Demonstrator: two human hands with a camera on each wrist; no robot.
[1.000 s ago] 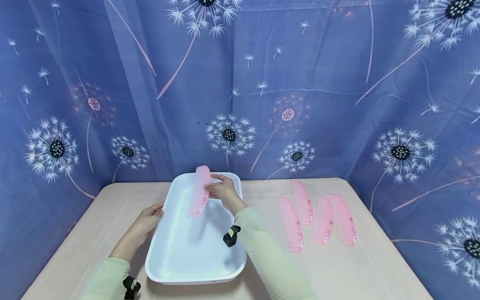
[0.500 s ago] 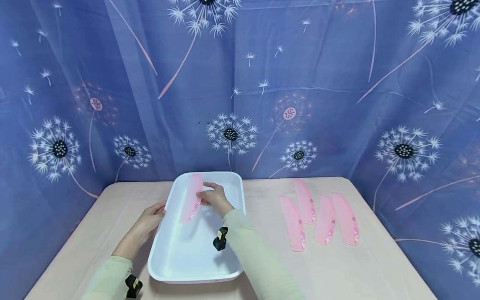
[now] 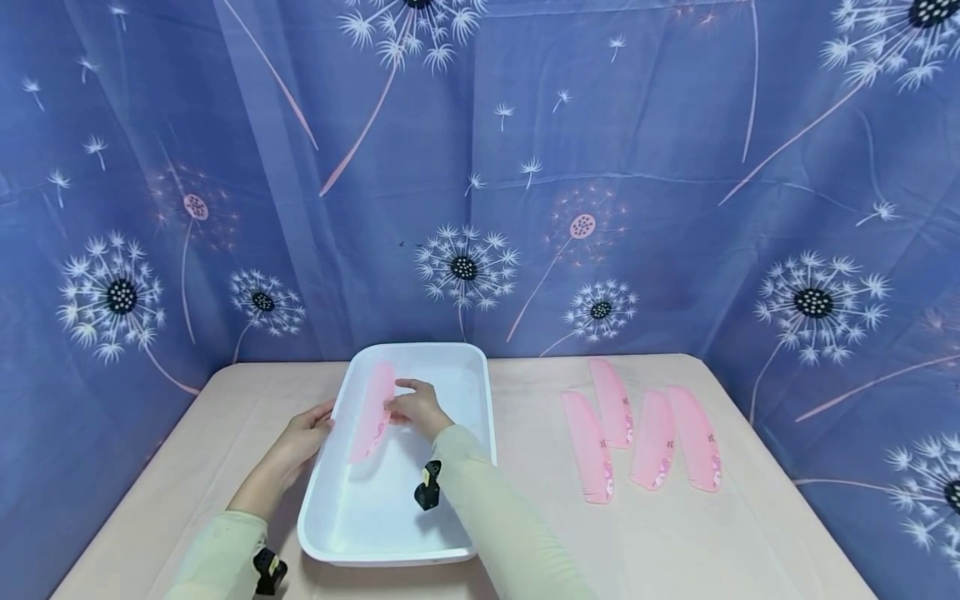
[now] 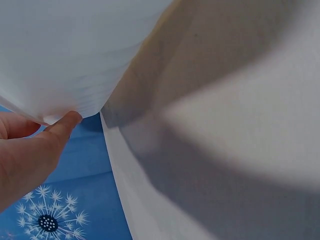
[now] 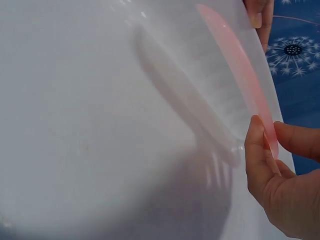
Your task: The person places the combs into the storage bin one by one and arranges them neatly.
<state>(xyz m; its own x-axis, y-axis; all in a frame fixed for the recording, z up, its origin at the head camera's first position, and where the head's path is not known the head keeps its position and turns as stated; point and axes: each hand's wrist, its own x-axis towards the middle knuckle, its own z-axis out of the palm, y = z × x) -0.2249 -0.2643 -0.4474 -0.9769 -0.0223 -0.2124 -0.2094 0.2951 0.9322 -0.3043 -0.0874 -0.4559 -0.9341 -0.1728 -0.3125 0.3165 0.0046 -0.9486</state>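
A pink comb [image 3: 372, 412] is pinched between the thumb and fingers of my right hand [image 3: 417, 408], inside a white plastic tray [image 3: 393, 557]. In the right wrist view the comb [image 5: 237, 65] shows edge-on, tilted, and its shadow falls on the tray floor apart from it. My left hand [image 3: 300, 437] grips the tray's left rim; the left wrist view has its fingers and thumb [image 4: 65, 125] at the edge of the tray wall [image 4: 65, 55]. Part of the comb's curved back lies hidden behind my right fingertips.
To the right of the tray several pink combs lie on the beige-covered table [image 3: 540, 533], among them a left one [image 3: 587, 446] and a right one [image 3: 693, 437]. A blue dandelion-print curtain [image 3: 525, 250] encloses the table's back and sides.
My right hand has carried the comb lower and to the left inside the tray, toward its left wall. My left hand stays on the rim, and the other combs lie as before.
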